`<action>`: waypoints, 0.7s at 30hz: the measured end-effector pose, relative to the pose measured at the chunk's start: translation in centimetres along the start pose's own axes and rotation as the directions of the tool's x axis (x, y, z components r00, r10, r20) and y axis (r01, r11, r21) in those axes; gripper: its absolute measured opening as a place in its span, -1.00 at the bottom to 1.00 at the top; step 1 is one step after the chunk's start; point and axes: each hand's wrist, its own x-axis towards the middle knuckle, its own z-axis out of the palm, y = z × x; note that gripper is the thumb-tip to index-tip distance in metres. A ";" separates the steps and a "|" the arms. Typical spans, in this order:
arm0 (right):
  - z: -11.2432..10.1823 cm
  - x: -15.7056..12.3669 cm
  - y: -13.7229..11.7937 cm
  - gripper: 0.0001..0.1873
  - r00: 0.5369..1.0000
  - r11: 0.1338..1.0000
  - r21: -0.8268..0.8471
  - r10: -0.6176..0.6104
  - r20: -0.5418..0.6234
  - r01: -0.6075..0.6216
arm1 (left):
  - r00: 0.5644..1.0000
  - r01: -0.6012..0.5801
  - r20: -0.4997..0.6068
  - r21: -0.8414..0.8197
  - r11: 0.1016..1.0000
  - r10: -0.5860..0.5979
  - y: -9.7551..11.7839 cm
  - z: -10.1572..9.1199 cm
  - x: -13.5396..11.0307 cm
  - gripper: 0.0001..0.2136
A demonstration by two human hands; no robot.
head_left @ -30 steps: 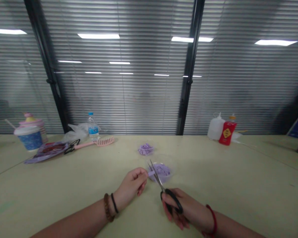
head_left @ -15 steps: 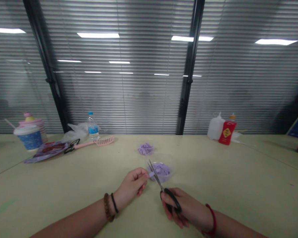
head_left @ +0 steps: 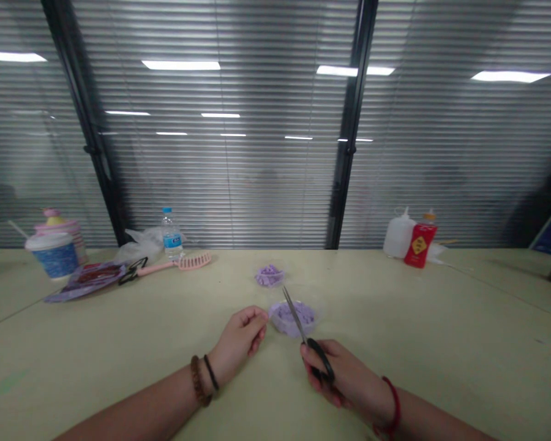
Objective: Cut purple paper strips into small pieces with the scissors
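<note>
My right hand (head_left: 328, 370) is closed round the black handles of a pair of scissors (head_left: 296, 313). Their blades are almost together, point away from me, and pass in front of a clear bowl (head_left: 275, 327) of purple pieces (head_left: 303, 313). Just left of that bowl, my left hand (head_left: 243, 334) has its thumb and fingers pinched together; whatever they may hold is too small or hidden to make out. Farther back stands a smaller clear container with more purple pieces (head_left: 269, 275).
At the left lie a pink hairbrush (head_left: 195, 262) and a purple packet (head_left: 89, 280), near a blue-and-white cup (head_left: 54, 257) and a water bottle (head_left: 171, 236). A red bottle (head_left: 420, 246) and a white squeeze bottle (head_left: 399, 236) stand back right, before the blinds.
The purple strip that stuck out of my left fingers between the blades no longer shows. The scissors have closed and shifted slightly right; my left hand has drawn a little left.
</note>
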 end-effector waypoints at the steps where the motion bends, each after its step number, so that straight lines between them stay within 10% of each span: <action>1: 0.0 -0.1 -0.1 -0.45 1.000 1.000 0.008 0.005 0.003 -0.005 | 1.000 -0.002 -0.021 -0.005 1.000 0.002 0.0 0.0 0.0 -0.72; 21: 0.5 -0.3 -0.5 -0.44 0.990 0.994 -0.105 0.030 0.140 -0.016 | 0.999 -0.036 0.020 0.092 0.995 0.035 -0.3 0.9 -0.8 -0.73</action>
